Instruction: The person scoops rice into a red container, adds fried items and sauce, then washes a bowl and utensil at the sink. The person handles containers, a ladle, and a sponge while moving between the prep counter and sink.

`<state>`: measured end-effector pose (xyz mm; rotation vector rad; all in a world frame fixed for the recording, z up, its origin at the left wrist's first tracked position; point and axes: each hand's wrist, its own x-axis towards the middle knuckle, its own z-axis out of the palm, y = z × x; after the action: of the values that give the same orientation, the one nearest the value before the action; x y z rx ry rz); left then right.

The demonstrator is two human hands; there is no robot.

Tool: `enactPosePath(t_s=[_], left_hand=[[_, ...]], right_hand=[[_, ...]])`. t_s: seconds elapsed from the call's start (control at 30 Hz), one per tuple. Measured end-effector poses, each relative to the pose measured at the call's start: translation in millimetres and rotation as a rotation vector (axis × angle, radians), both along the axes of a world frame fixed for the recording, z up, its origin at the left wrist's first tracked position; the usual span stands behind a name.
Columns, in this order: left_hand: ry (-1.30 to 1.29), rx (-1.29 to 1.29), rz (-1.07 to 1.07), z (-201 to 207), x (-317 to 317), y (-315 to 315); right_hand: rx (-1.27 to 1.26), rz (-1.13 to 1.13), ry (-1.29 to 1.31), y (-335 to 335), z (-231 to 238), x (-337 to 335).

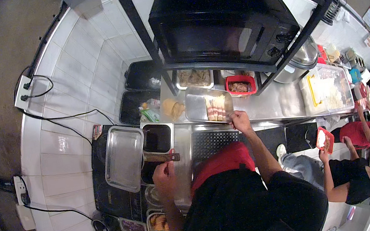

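Note:
My right hand is closed on the near right corner of a shallow metal tray. Several pale bundles wrapped in striped, bacon-like meat lie side by side in the tray's right part. My left hand is beside the dark sauce tins, fingers drawn together just below a flat brown strip, like a wooden handle. A small red bit shows at its fingertips; what they hold I cannot make out. A deep tin of dark liquid sits just beyond.
An empty metal tray rests on the black cooktop at left. A black microwave stands on a frame above the counter. Beneath it is a red tub of meat. At right, a co-worker holds a red food tray.

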<state>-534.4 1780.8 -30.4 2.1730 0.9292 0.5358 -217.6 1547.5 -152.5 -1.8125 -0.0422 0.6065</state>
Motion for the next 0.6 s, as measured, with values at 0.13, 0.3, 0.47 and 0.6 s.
enactPosePath(t_s=[0.13,0.3,0.47,0.6], left_hand=[[0.009,-0.032,0.043,0,-10,8],[0.025,0.031,-0.052,-6,-9,9],[0.082,-0.007,-0.065,-12,-15,-11],[0.148,-0.105,-0.062,-20,-19,-26]], right_hand=[[0.039,-0.067,-0.1,13,36,35],[-0.322,0.011,-0.57,63,29,109],[-0.474,0.013,-0.622,76,37,118],[-0.287,0.248,-0.224,66,46,62]])
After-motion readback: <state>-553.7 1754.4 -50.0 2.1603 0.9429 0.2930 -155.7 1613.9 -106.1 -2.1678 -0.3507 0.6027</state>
